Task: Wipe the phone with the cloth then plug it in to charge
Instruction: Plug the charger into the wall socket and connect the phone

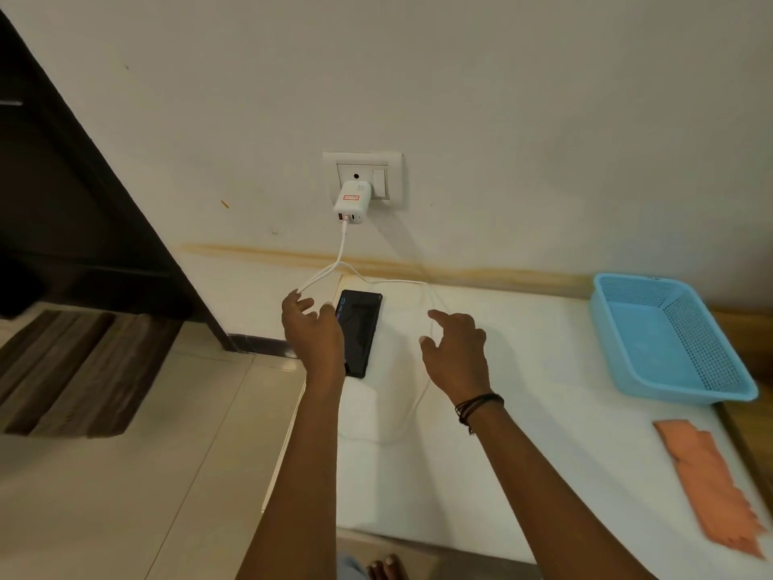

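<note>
Two hands hover over the white surface, one at each side of the phone (359, 332). The phone lies flat and dark, its long axis running near to far, far end toward the wall charger (352, 201). The left hand (311, 328) overlaps the phone's left edge, fingertips pinching a loop of the white cable (320, 276). The right hand (456, 349), fingers spread and empty, sits right of the phone beside the cable's slack. The orange cloth (707, 475) lies well apart, near right. The left hand is nearer; the cable's plug end I cannot make out.
</note>
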